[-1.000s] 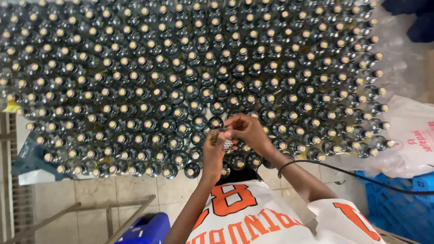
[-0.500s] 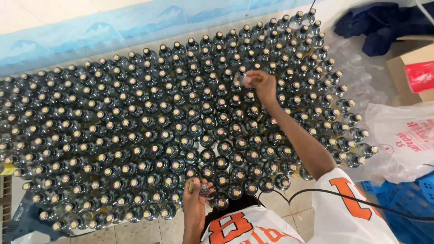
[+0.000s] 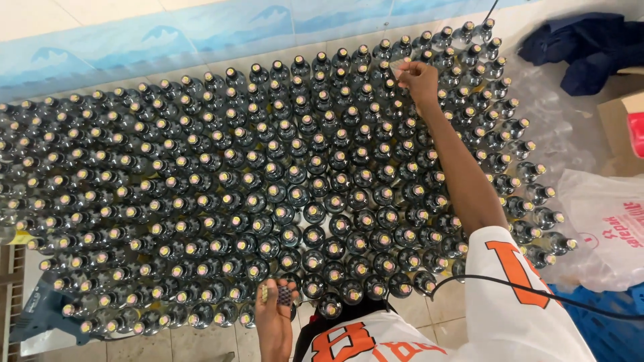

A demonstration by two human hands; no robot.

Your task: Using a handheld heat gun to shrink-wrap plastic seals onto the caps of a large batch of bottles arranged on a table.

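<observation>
Overhead, a head-worn camera looked down on a dense field of dark glass bottles standing upright and packed shoulder to shoulder, most of them showing pale round tops. The person's right hand was stretched far out to the back rows, with the arm lying across the bottle tops. Its fingers were drawn together in a pinch on a small pale piece held just above a bottle neck near the far edge; the piece was too small to tell what it was. The left hand sat close to the body at the near edge of the bottles, with its fingers curled around a small stack of little pieces, one of them dark and gridded, another pale and ribbed. The person wore a white shirt with orange lettering, and a thin black cable crossed the right shoulder. Behind the bottles ran a pale blue wall panel. To the right lay a dark blue cloth, a cardboard box, crumpled clear plastic sheeting, a white plastic bag and a blue crate.
</observation>
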